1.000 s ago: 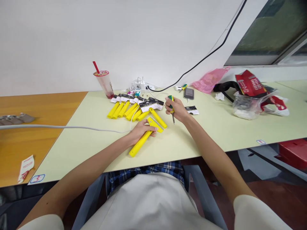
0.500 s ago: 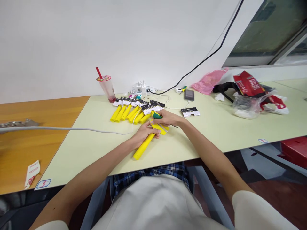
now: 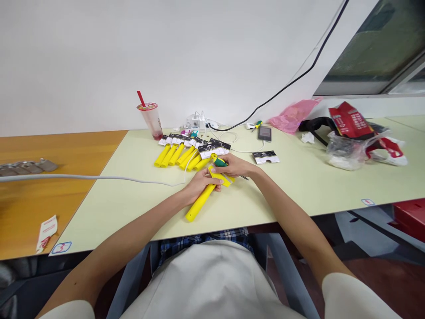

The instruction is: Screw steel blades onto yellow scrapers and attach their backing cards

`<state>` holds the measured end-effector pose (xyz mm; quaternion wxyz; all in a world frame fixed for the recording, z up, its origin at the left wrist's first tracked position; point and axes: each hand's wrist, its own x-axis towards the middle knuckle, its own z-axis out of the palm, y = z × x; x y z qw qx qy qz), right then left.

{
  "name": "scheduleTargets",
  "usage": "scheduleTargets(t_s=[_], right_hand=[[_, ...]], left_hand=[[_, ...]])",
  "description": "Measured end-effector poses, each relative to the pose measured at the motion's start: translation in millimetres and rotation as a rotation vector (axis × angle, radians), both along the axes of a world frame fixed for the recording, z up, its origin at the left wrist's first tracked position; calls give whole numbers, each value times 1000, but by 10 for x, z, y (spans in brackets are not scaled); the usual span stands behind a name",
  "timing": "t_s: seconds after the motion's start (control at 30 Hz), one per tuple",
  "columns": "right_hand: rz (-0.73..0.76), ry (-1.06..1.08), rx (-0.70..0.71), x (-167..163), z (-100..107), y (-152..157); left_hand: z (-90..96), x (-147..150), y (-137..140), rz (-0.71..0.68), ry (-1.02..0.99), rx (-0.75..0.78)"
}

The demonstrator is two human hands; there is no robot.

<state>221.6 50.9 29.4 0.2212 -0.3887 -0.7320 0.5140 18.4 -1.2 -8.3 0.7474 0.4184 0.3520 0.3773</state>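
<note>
My left hand [image 3: 202,185] is closed around a yellow scraper [image 3: 200,204], its long handle slanting toward the table's near edge. A grey blade strip shows on the scraper's wide head. My right hand [image 3: 235,165] grips a screwdriver [image 3: 220,162] with a green and yellow handle, its shaft poking out under the palm to the right. The right fingertips also touch the scraper's head. Just beyond my hands lies a row of several yellow scrapers [image 3: 170,156] with black and white cards [image 3: 214,148] at their far ends.
Left of centre stands a plastic cup [image 3: 152,122] with a red straw. A power strip [image 3: 195,122], cables and a small screen device [image 3: 264,133] lie by the wall. One loose card [image 3: 265,157] is right of my hands. Bags [image 3: 352,122] are piled farther right; metal pieces [image 3: 28,167] lie left.
The view has shifted slightly, bringing more of the metal pieces at left into sight. Both hands keep their hold on the scraper and screwdriver with hardly any movement.
</note>
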Motion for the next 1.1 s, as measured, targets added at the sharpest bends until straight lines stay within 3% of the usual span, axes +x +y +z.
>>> scheduleTargets(t_s=[0.57, 0.67, 0.77, 0.8, 0.93, 1.1], right_hand=[[-74, -25, -136, 26, 106, 77], [-202, -81, 10, 283, 128, 232], [-546, -404, 403, 716, 117, 491], [-636, -475, 459, 885, 107, 584], [-846, -692, 479, 1540, 15, 902], [-756, -921, 403, 2049, -249, 1190]], left_hand=[[33, -16, 4, 23, -42, -19], [56, -12, -20, 43, -30, -16], [80, -9, -53, 73, -17, -17], [94, -10, -61, 80, -17, -13], [221, -21, -55, 135, -24, -20], [528, -26, 81, 206, -66, 12]])
